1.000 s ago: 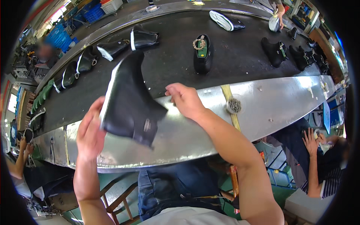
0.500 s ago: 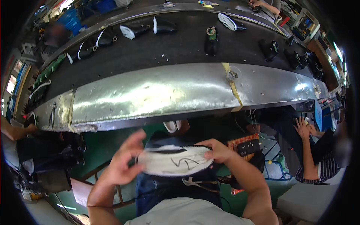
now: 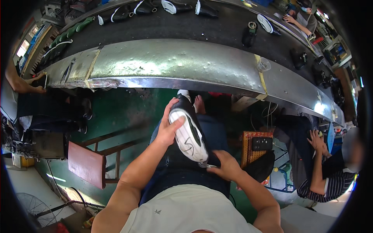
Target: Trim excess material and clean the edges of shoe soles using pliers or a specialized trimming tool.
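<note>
A black shoe [image 3: 189,134] with a pale underside tilts over my lap, underside up, one end pointing away from me. A dark hand-drawn line marks that underside near its lower end. My left hand [image 3: 170,123] is closed on the far end, thumb pressed across the underside and fingers along the side. At the near end, my right hand [image 3: 226,166] pinches the dark edge of the shoe between thumb and fingers; its fingertips are partly hidden. A small greyish bit shows beside the right thumb, too small to name.
Ahead runs a metal-edged bench [image 3: 186,64] with a dark belt [image 3: 167,31] carrying several shoes. A clear cup [image 3: 263,65] stands on the metal edge. At left is a stool [image 3: 86,163]; at right, a black case [image 3: 262,143]. A person in a striped sleeve [image 3: 335,186] sits at right, another person at left.
The shoe has swung from lying crosswise to pointing away from me. My left hand, loosely spread and blurred before, now grips its far end. My right hand has moved lower, at the near end.
</note>
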Action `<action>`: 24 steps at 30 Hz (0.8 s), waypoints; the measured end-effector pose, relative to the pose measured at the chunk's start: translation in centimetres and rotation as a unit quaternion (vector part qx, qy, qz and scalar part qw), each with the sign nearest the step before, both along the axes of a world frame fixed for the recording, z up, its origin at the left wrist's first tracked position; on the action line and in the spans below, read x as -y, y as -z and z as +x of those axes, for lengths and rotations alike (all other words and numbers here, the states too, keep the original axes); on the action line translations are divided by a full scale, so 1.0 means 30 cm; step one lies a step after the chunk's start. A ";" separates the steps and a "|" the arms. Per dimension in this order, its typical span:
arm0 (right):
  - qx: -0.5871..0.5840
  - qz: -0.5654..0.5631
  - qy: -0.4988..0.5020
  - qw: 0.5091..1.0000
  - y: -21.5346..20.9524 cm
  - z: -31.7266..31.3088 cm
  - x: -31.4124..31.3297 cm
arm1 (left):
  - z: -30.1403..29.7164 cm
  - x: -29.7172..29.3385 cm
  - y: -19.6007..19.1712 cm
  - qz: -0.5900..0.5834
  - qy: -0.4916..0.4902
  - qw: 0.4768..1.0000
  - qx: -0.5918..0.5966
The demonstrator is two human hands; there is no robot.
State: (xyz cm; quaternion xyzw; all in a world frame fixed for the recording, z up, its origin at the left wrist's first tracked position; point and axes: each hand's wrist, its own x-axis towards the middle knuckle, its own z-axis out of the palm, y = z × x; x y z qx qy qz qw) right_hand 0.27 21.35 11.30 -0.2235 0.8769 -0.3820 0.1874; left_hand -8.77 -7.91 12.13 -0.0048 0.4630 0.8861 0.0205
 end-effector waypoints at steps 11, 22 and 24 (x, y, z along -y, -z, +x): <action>0.231 0.177 -0.016 0.957 -0.047 0.043 -0.123 | 0.107 0.028 0.101 -0.381 0.126 0.905 -0.138; 0.417 -0.147 0.059 0.895 -0.141 -0.062 0.096 | 0.076 0.138 0.208 -0.404 0.099 0.909 -0.024; 0.422 -0.123 0.026 0.898 -0.116 -0.106 0.149 | 0.078 0.141 0.187 -0.404 0.117 0.907 -0.018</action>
